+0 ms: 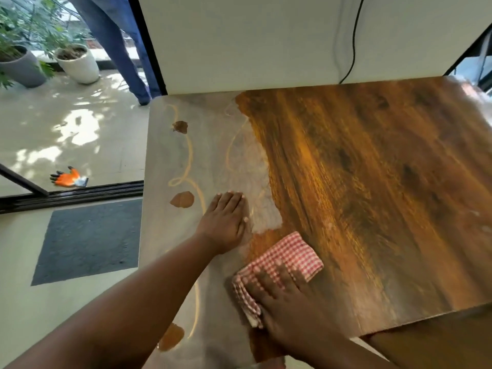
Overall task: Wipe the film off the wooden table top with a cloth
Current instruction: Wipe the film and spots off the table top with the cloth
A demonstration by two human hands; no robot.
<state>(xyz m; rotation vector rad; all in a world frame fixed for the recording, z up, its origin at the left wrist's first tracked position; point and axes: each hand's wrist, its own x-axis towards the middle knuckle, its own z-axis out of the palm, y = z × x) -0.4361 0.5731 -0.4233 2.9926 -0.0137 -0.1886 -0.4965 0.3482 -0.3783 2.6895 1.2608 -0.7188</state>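
Film (213, 155), pale and greyish, is seen on the left part of the wooden table top (372, 182), while the right part is shown as bare brown wood with dark grain. The film is crossed by thin curved lines, and 3 small brown patches are seen in it near the left edge. The left hand (225, 222) is laid flat on the film, close to its ragged border; its fingers are held straight and pressed together, and nothing is held by it. The cloth (277, 272), folded, with red and white checks, is placed on the table just beside this hand, at the near end of the border between film and bare wood. It is pressed down by the right hand (287, 307), whose fingers are spread a little over the fabric. On the floor at the left, an orange glove (69, 177), a dark mat (87, 241) and 2 plant pots (77, 63) are visible. A black cable (355, 38) is seen hanging on the white wall behind the table.
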